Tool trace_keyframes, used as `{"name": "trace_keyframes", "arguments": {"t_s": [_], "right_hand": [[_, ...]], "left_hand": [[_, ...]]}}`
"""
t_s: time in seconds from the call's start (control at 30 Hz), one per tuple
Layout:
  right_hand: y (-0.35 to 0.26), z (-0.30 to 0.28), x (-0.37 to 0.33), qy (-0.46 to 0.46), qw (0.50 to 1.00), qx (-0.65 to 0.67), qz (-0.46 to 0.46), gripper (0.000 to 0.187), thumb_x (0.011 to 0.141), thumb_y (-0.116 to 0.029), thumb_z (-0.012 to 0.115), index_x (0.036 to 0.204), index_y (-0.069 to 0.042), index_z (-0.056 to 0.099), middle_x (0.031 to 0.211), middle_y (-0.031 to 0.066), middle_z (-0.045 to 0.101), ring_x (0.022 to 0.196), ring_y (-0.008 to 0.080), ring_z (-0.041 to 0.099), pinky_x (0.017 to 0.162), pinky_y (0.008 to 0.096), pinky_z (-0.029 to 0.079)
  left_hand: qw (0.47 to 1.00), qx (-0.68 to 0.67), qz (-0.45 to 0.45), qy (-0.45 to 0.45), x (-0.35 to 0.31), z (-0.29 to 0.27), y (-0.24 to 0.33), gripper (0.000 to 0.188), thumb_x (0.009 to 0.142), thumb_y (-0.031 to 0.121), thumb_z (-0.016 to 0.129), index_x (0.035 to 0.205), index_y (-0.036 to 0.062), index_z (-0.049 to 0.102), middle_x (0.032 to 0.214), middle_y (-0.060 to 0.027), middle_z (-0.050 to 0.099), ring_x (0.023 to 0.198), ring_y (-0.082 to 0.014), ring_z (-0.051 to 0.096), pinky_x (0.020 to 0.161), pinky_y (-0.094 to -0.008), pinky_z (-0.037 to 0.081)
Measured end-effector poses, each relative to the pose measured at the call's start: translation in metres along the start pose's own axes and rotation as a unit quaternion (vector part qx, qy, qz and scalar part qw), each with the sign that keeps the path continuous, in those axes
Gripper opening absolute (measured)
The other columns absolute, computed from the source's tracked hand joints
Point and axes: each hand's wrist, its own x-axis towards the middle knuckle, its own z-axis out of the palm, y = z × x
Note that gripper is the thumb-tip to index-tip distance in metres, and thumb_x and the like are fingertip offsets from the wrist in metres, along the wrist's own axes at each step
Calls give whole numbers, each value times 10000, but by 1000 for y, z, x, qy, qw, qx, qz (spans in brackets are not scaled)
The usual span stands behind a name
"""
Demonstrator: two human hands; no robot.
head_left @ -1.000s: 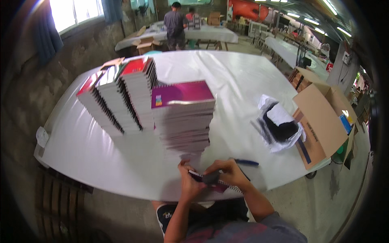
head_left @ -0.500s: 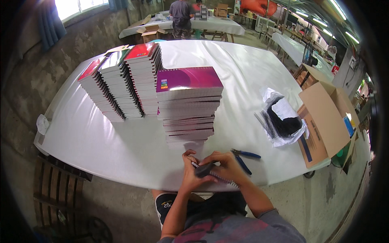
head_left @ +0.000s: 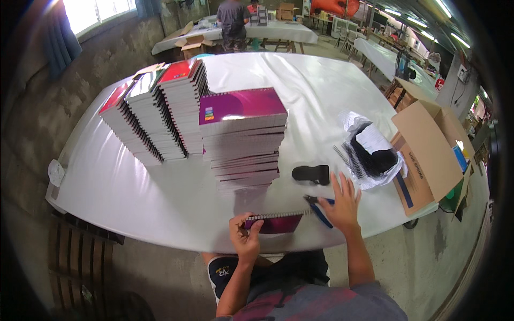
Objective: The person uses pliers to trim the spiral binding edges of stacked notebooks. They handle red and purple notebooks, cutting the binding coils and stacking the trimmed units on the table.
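Note:
At the table's near edge my left hand [head_left: 245, 238] grips a purple notebook [head_left: 276, 223] by its left end. A wire coil [head_left: 284, 215] runs along the notebook's upper edge and sticks out past its right end. My right hand [head_left: 344, 207] is open, fingers spread, over the blue-handled cutting pliers [head_left: 320, 214]; part of one handle is hidden under it. Just beyond that hand a black rounded tool [head_left: 311, 174] lies on the table. A tall stack of purple notebooks [head_left: 243, 139] stands ahead of my left hand.
Stacks of red and green spiral-bound notebooks [head_left: 176, 107] stand at the left. Black coils [head_left: 375, 158] sit in white plastic wrapping [head_left: 350, 122] at the right, beside an open cardboard box [head_left: 428, 160]. Another person [head_left: 233, 24] stands by a far table.
The black tool has left my right hand and now lies on the table. My right hand has moved right to the pliers and opened. The purple notebook has come into clear view.

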Motion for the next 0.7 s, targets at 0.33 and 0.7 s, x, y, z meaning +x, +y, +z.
{"name": "trace_keyframes", "arguments": {"t_s": [0.33, 0.7], "right_hand": [[-2, 5, -57, 88, 903, 419, 18, 509, 864, -256, 560, 1325, -82, 433, 1133, 193, 459, 1010, 338, 457, 888, 460, 350], [-77, -63, -74, 20, 925, 294, -241, 476, 758, -221, 707, 1215, -210, 578, 1093, 146, 485, 982, 303, 488, 882, 407, 367]], "left_hand": [[967, 192, 168, -12, -3, 11, 23, 746, 683, -86, 722, 1305, -8, 318, 999, -66, 582, 856, -152, 505, 844, -289, 408], [937, 258, 234, 27, -5, 2, 37, 639, 657, -55, 746, 1218, 8, 448, 1069, -17, 536, 859, -160, 453, 817, -303, 397]]}}
